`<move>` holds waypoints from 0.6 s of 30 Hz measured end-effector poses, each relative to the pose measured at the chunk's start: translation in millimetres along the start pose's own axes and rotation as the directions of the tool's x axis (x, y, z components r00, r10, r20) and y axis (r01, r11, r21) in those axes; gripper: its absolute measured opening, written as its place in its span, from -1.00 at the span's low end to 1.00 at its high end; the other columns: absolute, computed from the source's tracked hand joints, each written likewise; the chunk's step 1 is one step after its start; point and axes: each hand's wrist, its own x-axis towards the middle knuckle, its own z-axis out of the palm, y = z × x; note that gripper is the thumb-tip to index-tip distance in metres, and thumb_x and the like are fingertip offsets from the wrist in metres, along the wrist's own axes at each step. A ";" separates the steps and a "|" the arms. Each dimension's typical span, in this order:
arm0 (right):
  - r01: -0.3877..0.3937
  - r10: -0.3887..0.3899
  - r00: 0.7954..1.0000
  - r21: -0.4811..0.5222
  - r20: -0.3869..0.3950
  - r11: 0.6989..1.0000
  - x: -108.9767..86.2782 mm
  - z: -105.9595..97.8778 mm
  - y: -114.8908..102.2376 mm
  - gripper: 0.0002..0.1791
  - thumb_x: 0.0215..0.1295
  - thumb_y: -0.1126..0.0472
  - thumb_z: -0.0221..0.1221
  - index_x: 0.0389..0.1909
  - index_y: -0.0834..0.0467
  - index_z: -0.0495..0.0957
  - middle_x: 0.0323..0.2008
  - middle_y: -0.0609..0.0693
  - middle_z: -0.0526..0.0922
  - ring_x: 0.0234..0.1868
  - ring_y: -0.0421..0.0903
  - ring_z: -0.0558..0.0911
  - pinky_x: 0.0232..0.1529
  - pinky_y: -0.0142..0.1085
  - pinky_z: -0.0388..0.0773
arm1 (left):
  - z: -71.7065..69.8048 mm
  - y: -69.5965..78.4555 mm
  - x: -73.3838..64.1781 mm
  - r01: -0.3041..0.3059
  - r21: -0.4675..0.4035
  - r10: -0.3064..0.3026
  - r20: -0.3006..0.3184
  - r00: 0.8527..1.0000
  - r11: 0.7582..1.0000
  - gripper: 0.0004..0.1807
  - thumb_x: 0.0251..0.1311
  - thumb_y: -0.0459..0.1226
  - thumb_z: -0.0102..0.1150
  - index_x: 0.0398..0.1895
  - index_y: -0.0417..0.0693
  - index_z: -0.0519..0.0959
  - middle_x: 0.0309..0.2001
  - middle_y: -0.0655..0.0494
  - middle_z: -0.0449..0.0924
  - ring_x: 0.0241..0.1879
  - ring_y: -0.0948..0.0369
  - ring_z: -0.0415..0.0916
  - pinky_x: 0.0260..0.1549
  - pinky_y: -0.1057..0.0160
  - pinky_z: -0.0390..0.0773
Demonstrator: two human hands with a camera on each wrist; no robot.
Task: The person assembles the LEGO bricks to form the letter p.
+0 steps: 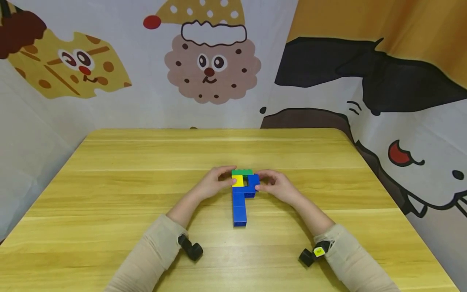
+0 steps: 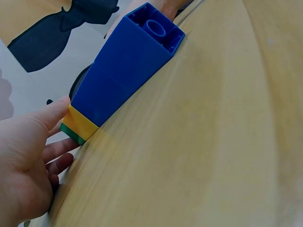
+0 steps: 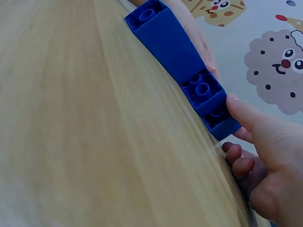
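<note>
A P-shaped build of toy building blocks lies mid-table between both hands. Its stem is of blue blocks point(image 1: 239, 209), with hollow undersides showing at the end in both wrist views. At the top sit a yellow block point(image 1: 239, 178), a green block point(image 1: 242, 172) and a blue block point(image 1: 252, 179) on the right, around a small gap. My left hand point(image 1: 214, 181) holds the left side, thumb on the yellow block point(image 2: 81, 122) and fingers behind the green end. With thumb and fingers, my right hand point(image 1: 280, 187) grips the blue block at the right point(image 3: 226, 127).
The wooden table point(image 1: 127, 174) carries the build and reaches to a printed cloth point(image 1: 146, 105) at the back. Small black cameras point(image 1: 195, 251) are strapped on both wrists, low over the table.
</note>
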 end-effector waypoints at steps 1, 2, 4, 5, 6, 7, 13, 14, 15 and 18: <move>-0.005 0.005 1.000 -0.002 0.000 1.000 -0.1 -0.1 -0.4 -0.47 0.18 0.04 0.33 0.13 0.19 0.52 -0.02 0.03 0.60 -0.16 -0.02 0.46 -0.21 -0.21 0.38 | 0.3 -0.2 0.2 0.004 0.006 -0.004 -0.002 1.000 1.000 -0.43 0.29 -0.15 0.18 0.33 -0.11 0.37 0.27 -0.01 0.39 0.21 0.07 0.34 0.15 0.06 0.33; -0.010 0.010 1.000 -0.003 0.000 1.000 -0.3 -0.3 -0.8 -0.47 0.19 0.04 0.33 0.13 0.20 0.52 -0.02 0.03 0.60 -0.16 -0.01 0.46 -0.20 -0.21 0.39 | 0.6 -0.5 0.4 0.009 0.008 -0.009 -0.003 1.000 1.000 -0.44 0.29 -0.14 0.18 0.33 -0.10 0.38 0.27 0.00 0.39 0.21 0.08 0.34 0.15 0.07 0.33; -0.024 0.024 1.000 -0.009 0.000 1.000 -0.2 -0.6 -1.5 -0.46 0.19 0.03 0.32 0.14 0.19 0.52 -0.01 0.02 0.60 -0.16 -0.02 0.46 -0.19 -0.20 0.39 | 0.8 -1.0 0.8 0.018 0.011 -0.018 -0.008 1.000 1.000 -0.44 0.29 -0.14 0.18 0.33 -0.08 0.38 0.27 0.02 0.39 0.21 0.09 0.34 0.15 0.07 0.33; -0.031 0.031 1.000 -0.013 0.001 0.999 -0.1 -0.9 -2.0 -0.46 0.19 0.02 0.32 0.15 0.18 0.52 -0.01 0.01 0.59 -0.15 -0.02 0.46 -0.18 -0.20 0.39 | 0.7 -1.3 1.1 0.019 0.011 -0.019 -0.009 1.000 1.000 -0.44 0.29 -0.13 0.19 0.33 -0.07 0.38 0.27 0.03 0.39 0.21 0.09 0.34 0.15 0.07 0.33; -0.036 0.036 0.999 -0.016 0.001 0.999 0.1 -1.1 -2.4 -0.46 0.19 0.02 0.32 0.15 0.17 0.51 0.00 0.01 0.59 -0.16 -0.02 0.46 -0.18 -0.20 0.39 | 0.7 -1.5 1.3 0.021 0.010 -0.021 -0.011 1.000 1.000 -0.44 0.29 -0.13 0.18 0.33 -0.06 0.38 0.27 0.04 0.39 0.21 0.10 0.33 0.15 0.07 0.33; -0.037 0.037 0.999 -0.019 0.003 0.999 0.1 -1.3 -2.8 -0.45 0.20 0.02 0.32 0.16 0.17 0.51 0.00 0.02 0.59 -0.15 -0.01 0.46 -0.18 -0.19 0.40 | 0.6 -1.5 1.5 0.025 0.009 -0.025 -0.011 1.000 1.000 -0.44 0.29 -0.12 0.18 0.33 -0.06 0.38 0.27 0.05 0.39 0.22 0.11 0.33 0.16 0.08 0.32; -0.046 0.046 0.999 0.004 0.022 0.999 -0.5 -2.1 -3.5 -0.43 0.25 0.03 0.27 0.23 0.19 0.44 0.03 0.07 0.57 -0.18 0.02 0.51 -0.22 -0.18 0.45 | -2.2 0.3 -0.1 0.039 -0.003 -0.039 -0.011 0.999 0.999 -0.42 0.31 -0.08 0.16 0.35 -0.05 0.35 0.30 0.06 0.35 0.27 0.09 0.27 0.20 0.07 0.27; -0.048 0.048 0.998 0.018 0.030 0.999 -1.2 -2.6 -3.4 -0.43 0.27 0.04 0.26 0.24 0.19 0.43 0.03 0.09 0.56 -0.23 0.02 0.52 -0.28 -0.20 0.47 | -3.0 0.8 -1.2 0.042 -0.005 -0.042 -0.012 0.999 0.999 -0.41 0.31 -0.07 0.15 0.36 -0.05 0.35 0.30 0.06 0.35 0.27 0.08 0.27 0.20 0.07 0.26; -0.053 0.052 0.998 0.033 0.039 0.998 -1.9 -3.1 -3.5 -0.44 0.29 0.05 0.24 0.25 0.19 0.42 0.04 0.10 0.55 -0.29 0.02 0.53 -0.34 -0.22 0.47 | -3.9 1.5 -2.7 0.040 -0.006 -0.041 -0.014 0.999 0.999 -0.40 0.31 -0.07 0.14 0.36 -0.06 0.34 0.29 0.04 0.36 0.26 0.07 0.27 0.20 0.05 0.26; -0.073 0.066 0.995 0.100 0.069 0.992 -5.8 -6.3 -5.2 -0.47 0.36 0.09 0.17 0.27 0.21 0.38 0.03 0.16 0.52 -0.47 0.02 0.49 -0.55 -0.28 0.43 | -8.5 4.2 -7.2 0.033 0.004 -0.033 -0.016 0.999 0.999 -0.40 0.33 -0.07 0.13 0.36 -0.10 0.32 0.23 0.01 0.43 0.18 0.05 0.34 0.16 0.06 0.32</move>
